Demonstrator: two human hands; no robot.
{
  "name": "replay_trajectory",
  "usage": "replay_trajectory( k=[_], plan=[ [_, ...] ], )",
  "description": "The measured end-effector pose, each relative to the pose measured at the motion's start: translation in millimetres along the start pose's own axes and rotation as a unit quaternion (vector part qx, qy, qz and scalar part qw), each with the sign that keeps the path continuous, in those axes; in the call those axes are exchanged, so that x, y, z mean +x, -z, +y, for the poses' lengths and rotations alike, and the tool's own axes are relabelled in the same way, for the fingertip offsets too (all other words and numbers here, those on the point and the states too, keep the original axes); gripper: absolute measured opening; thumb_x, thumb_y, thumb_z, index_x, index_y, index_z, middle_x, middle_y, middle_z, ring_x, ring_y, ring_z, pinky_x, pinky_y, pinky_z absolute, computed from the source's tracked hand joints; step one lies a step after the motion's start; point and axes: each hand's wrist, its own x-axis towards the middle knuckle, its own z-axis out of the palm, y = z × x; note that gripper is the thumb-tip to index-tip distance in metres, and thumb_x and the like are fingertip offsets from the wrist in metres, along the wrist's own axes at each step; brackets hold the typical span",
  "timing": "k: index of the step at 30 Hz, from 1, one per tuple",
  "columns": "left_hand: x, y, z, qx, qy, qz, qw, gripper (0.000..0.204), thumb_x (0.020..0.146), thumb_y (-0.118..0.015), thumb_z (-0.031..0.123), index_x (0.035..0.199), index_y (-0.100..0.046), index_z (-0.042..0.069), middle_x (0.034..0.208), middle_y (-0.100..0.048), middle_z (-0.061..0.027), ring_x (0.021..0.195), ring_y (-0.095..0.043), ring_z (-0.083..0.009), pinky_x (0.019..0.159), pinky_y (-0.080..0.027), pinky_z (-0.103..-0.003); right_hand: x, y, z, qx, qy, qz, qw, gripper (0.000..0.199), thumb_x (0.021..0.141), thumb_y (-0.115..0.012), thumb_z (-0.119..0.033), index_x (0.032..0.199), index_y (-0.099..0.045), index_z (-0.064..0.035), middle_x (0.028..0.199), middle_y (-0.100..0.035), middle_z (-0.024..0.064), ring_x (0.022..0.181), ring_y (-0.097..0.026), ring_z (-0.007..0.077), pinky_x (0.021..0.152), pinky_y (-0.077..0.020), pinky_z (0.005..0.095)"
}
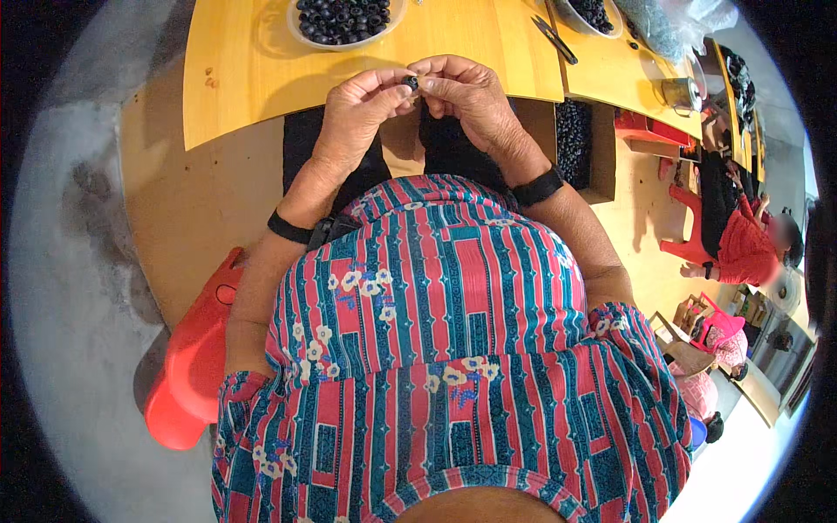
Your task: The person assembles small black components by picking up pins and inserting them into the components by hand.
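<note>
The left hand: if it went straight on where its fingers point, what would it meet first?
The left hand would likely meet the right hand first, with the small black piece between their fingertips; depth is unclear.

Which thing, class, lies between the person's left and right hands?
In the head view, a small black piece sits between the left hand and the right hand.

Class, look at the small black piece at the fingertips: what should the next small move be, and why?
Perhaps a slight turn of the small black piece with the right hand while the left hand steadies it, since it sits where both hands' fingertips meet and neither hand shows a tool.
</note>
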Motion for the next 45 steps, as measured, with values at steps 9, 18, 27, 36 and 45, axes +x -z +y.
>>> replay_trajectory(
  k=[9,18,27,36,45],
  plan=[
    [6.8,4.2,0.0,0.082,-0.028,0.002,0.996,0.02,0.087,-0.061,0.01,0.105,-0.063,0.002,0.087,-0.062,0.0021,0.076,-0.055,-0.0044,0.069,-0.045,-0.019,7.1,-0.9,-4.5,0.012,-0.063,0.001,0.998,0.017,0.082,-0.062,-0.01,0.097,-0.064,-0.0035,0.076,-0.061,-0.0006,0.059,-0.052,0.0066,0.057,-0.043,0.02],
    [3.9,5.6,-3.8,0.063,-0.009,0.013,0.998,0.02,0.087,-0.058,0.005,0.106,-0.062,0.0,0.089,-0.062,0.0015,0.082,-0.055,-0.0053,0.074,-0.046,-0.021,7.0,-7.1,-3.1,0.039,-0.057,-0.001,0.998,0.015,0.082,-0.063,-0.008,0.096,-0.062,-0.0042,0.072,-0.059,-0.0011,0.057,-0.051,0.0073,0.052,-0.0402,0.0201],
    [-2.6,12.0,-2.9,0.089,-0.023,0.002,0.996,0.016,0.086,-0.061,0.005,0.1,-0.062,0.0,0.084,-0.058,0.003,0.078,-0.052,-0.0048,0.071,-0.045,-0.02,5.0,-20.0,-16.9,-0.09,-0.058,0.012,0.994,0.014,0.085,-0.06,-0.006,0.098,-0.063,-0.0033,0.072,-0.058,-0.0021,0.056,-0.048,0.0049,0.052,-0.0395,0.0179],
    [-6.3,14.0,-7.7,0.026,-0.024,-0.006,0.999,0.016,0.086,-0.06,0.005,0.101,-0.06,-0.001,0.084,-0.059,-0.0006,0.075,-0.057,-0.0085,0.071,-0.05,-0.024,58.3,-2.7,-52.2,-0.476,0.266,0.096,0.833,0.011,0.075,-0.067,-0.011,0.085,-0.068,-0.006,0.075,-0.063,0.0092,0.063,-0.062,0.0211,0.059,-0.0494,0.0298],
    [-7.2,10.9,-5.0,-0.007,-0.01,-0.005,1.0,0.017,0.086,-0.06,0.005,0.101,-0.059,-0.001,0.082,-0.059,-0.0015,0.074,-0.058,-0.0101,0.072,-0.051,-0.025,97.3,-5.2,-62.6,-0.675,0.359,0.075,0.64,0.011,0.074,-0.065,-0.012,0.083,-0.069,-0.0105,0.081,-0.063,0.0065,0.082,-0.058,0.0278,0.071,-0.0483,0.0394]
  ],
)
